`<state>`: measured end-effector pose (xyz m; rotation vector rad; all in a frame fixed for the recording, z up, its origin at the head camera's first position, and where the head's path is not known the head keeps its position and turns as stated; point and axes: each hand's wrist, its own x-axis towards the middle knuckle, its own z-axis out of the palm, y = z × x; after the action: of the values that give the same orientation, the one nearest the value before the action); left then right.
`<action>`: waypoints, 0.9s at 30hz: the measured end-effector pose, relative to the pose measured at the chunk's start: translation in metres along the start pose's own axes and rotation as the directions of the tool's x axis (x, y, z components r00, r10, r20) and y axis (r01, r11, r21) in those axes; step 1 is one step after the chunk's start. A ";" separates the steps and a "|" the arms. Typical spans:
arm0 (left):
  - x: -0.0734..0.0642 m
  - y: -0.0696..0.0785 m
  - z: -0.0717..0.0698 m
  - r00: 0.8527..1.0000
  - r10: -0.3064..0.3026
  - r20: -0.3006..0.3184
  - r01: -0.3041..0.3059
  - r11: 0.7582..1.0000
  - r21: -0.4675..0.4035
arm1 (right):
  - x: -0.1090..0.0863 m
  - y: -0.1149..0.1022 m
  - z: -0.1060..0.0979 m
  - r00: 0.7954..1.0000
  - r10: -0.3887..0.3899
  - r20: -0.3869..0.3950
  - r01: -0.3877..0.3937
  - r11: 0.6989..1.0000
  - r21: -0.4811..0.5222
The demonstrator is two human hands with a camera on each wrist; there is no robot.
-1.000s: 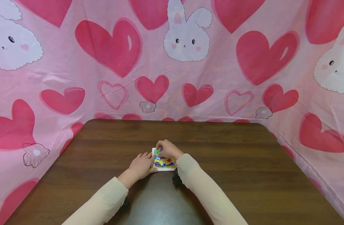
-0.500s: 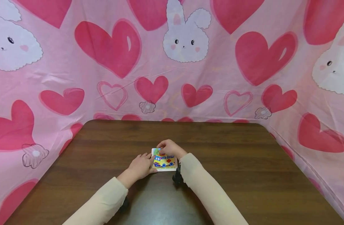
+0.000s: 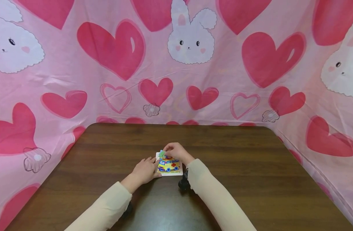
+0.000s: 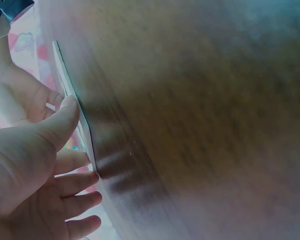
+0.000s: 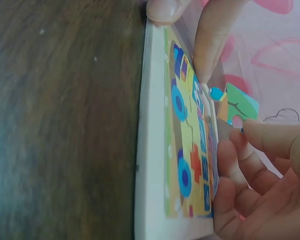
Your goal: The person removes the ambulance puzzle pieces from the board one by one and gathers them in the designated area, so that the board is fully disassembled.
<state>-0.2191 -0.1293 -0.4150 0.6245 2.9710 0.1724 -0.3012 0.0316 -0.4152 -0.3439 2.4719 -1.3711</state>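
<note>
Pink heart-and-rabbit cloth [image 3: 176, 71] hangs behind the dark wooden table [image 3: 231, 144]. At left, the left hand [image 3: 144, 170] lays spread fingers and thumb against a white-edged puzzle [image 3: 168, 166] (it pictures a yellow ambulance); rightward, the right hand [image 3: 177, 152] pinches a green piece [image 5: 243, 103], tilted above the puzzle's far left corner.

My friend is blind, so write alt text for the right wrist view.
The right hand pinches a tilted green puzzle piece over a white-edged puzzle board picturing a yellow vehicle. The left hand touches the board's edge.
</note>
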 end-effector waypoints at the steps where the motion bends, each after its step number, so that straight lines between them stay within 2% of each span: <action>1: 0.000 0.000 0.000 1.000 -0.002 0.002 0.002 1.000 -0.002 | 0.000 0.001 -0.002 1.000 0.003 -0.003 -0.003 1.000 0.014; 10: 0.001 0.001 0.001 1.000 -0.005 0.004 0.005 1.000 -0.010 | -0.003 0.015 -0.024 0.999 0.035 -0.036 -0.030 0.991 0.129; 23: -0.001 0.001 0.001 1.000 0.013 -0.025 -0.014 1.000 -0.007 | -0.010 0.037 -0.078 0.992 0.039 -0.117 -0.027 0.995 0.094; 27: -0.001 0.002 0.002 1.000 0.015 -0.027 -0.015 1.000 0.004 | -0.017 0.043 -0.094 0.992 0.036 -0.121 -0.025 0.996 0.091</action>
<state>-0.2172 -0.1281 -0.4167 0.6501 2.9937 0.1773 -0.3228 0.1329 -0.4026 -0.2067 2.4906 -1.5272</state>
